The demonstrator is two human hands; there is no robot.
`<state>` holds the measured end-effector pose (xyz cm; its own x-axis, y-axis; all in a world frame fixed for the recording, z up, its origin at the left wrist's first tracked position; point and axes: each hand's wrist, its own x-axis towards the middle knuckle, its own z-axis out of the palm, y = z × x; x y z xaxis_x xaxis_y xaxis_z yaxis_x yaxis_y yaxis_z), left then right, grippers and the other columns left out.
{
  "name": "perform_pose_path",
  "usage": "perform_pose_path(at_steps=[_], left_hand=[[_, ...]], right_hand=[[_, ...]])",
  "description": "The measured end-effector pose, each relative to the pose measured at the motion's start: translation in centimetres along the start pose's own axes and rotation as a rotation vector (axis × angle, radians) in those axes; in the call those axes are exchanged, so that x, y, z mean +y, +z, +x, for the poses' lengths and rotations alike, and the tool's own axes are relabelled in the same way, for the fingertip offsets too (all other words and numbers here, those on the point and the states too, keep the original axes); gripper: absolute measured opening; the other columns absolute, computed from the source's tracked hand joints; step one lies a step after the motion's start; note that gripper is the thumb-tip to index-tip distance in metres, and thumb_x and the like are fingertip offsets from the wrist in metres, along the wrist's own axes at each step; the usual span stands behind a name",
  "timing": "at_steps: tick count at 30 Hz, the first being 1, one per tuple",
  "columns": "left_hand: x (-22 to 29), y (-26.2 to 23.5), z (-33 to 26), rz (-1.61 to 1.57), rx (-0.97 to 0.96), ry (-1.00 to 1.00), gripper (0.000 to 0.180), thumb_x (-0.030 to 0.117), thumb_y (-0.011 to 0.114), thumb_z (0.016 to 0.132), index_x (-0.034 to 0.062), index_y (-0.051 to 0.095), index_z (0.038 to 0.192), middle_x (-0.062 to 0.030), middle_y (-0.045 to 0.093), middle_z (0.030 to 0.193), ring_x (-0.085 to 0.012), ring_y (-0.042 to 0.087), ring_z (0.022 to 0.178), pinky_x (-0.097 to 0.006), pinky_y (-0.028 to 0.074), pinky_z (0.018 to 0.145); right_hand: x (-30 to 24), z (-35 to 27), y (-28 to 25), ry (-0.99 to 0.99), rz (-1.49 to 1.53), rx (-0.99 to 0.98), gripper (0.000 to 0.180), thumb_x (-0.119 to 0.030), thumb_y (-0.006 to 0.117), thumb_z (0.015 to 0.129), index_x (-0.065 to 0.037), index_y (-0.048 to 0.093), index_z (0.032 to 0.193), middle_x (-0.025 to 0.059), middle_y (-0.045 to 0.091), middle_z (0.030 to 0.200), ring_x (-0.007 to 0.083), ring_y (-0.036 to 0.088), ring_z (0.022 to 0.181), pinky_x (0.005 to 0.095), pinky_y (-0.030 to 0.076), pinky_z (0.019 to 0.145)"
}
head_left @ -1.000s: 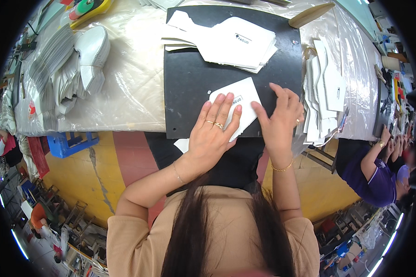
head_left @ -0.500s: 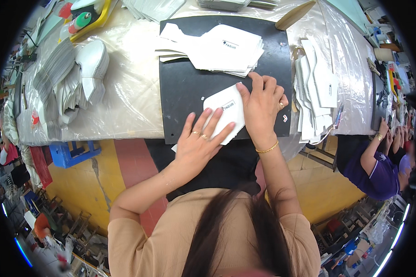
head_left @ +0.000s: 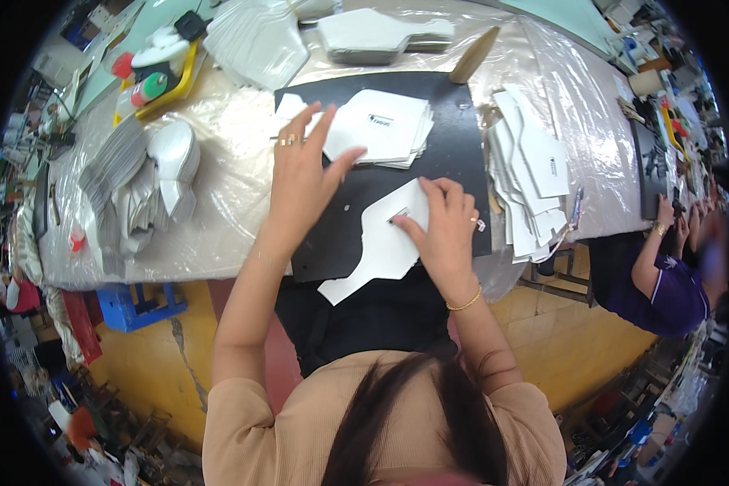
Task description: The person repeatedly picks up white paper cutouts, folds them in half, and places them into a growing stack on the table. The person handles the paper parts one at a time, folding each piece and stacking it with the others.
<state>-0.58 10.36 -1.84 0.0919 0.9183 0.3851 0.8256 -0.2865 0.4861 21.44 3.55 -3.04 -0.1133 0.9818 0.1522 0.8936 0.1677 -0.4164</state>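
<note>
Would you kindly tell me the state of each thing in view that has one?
Black board: partly covered
White piece: printed side up, tail overhanging the near edge
White stack: printed side up, edges uneven
Left hand: open, contact unclear
Right hand: thumb on White piece
Right-side pile: overlapping unevenly
Yellow tray: loaded

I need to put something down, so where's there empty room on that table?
A big free patch is the plastic-covered table between the left-side white bundles and the black board. A smaller one is the board's far right part, beyond the right hand. White stacks crowd the table's far edge and right side.
</note>
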Motion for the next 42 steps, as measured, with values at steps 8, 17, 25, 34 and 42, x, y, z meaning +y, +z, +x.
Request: perform_pose_path(at_steps=[8,17,25,34,42], left_hand=[[-0.6,2.8,4.8,0.199,-0.18,-0.108,0.053,0.041,0.078,0.08,-0.0019,0.073,0.111,-0.0174,0.067,0.123,-0.035,0.063,0.11,-0.046,0.045,0.097],[0.7,-3.7,2.2,-0.552,-0.166,-0.458,0.022,0.014,0.075,0.088,-0.0051,0.069,0.099,-0.0058,0.07,0.081,-0.0104,0.061,0.07,-0.024,0.045,0.063],[4.2,-8.1,-0.3,-0.891,-0.171,-0.572,0.017,0.009,0.075,0.09,-0.0035,0.068,0.099,0.0002,0.067,0.078,-0.0013,0.054,0.067,-0.018,0.04,0.057],[6.9,-9.8,-1.9,-0.972,-0.283,-0.606,0.016,0.009,0.077,0.088,-0.0033,0.07,0.096,-0.0036,0.07,0.079,-0.0043,0.059,0.068,-0.02,0.044,0.059],[6.2,-6.4,-4.1,-0.189,0.076,-0.083,0.026,0.009,0.076,0.087,-0.0004,0.063,0.107,-0.0064,0.066,0.089,-0.0137,0.063,0.083,-0.028,0.05,0.075]], right_hand=[[0.4,0.2,-1.2,0.129,0.385,-0.098,0.036,-0.015,0.079,0.08,-0.005,0.061,0.11,0.0089,0.062,0.099,0.0308,0.059,0.091,0.0426,0.044,0.086],[6.8,0.6,-10.0,0.261,1.354,0.322,0.03,-0.002,0.067,0.094,-0.003,0.061,0.123,0.0015,0.061,0.11,0.0071,0.059,0.097,0.0219,0.049,0.086],[13.4,1.1,-10.4,0.477,0.508,0.835,0.039,-0.006,0.063,0.098,0.0,0.051,0.135,0.0108,0.056,0.128,0.0197,0.054,0.121,0.0343,0.046,0.104],[4.5,0.8,-8.8,0.22,1.099,0.002,0.026,-0.012,0.061,0.101,0.001,0.062,0.123,0.0088,0.068,0.108,0.0142,0.063,0.101,0.0277,0.049,0.091],[-2.1,1.6,-6.6,0.164,1.039,-0.194,0.02,-0.011,0.066,0.098,0.004,0.068,0.11,0.0061,0.071,0.098,0.0091,0.064,0.08,0.0231,0.051,0.072]])
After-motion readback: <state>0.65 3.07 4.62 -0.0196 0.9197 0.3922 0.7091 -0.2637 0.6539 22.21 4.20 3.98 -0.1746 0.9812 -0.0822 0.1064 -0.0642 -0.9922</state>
